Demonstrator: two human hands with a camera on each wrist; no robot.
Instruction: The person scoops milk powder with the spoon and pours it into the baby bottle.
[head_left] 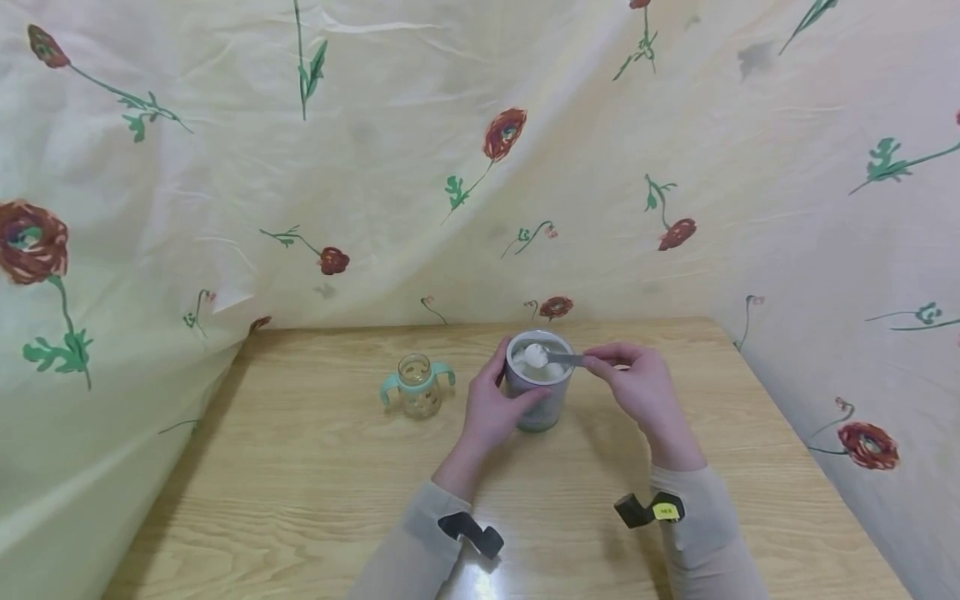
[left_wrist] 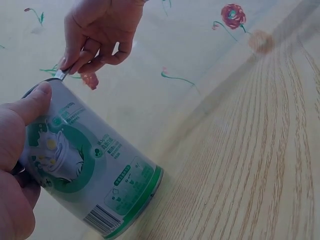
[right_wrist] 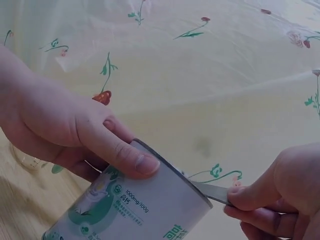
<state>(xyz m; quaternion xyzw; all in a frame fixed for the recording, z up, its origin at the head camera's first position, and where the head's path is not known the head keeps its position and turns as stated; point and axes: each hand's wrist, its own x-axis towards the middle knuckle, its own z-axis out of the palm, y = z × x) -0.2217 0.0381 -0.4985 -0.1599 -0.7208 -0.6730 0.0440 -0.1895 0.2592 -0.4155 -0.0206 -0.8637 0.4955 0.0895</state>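
A white and green milk powder can (head_left: 537, 404), its top off, stands on the wooden table with white powder (head_left: 542, 369) inside. My left hand (head_left: 495, 402) grips the can round its left side, thumb across the front near the rim. The right hand (head_left: 636, 385) pinches the grey handle of a scoop (head_left: 567, 359) between thumb and fingers. At the can's mouth the scoop's bowl holds a heap of white powder. In the right wrist view the handle (right_wrist: 216, 193) passes over the rim, and the bowl is hidden behind the can wall.
To the left of the can stands a clear baby bottle (head_left: 418, 388) without a lid, with two mint green handles. Behind the wooden table (head_left: 315, 467) hangs a cream cloth (head_left: 405, 167) printed with red flowers.
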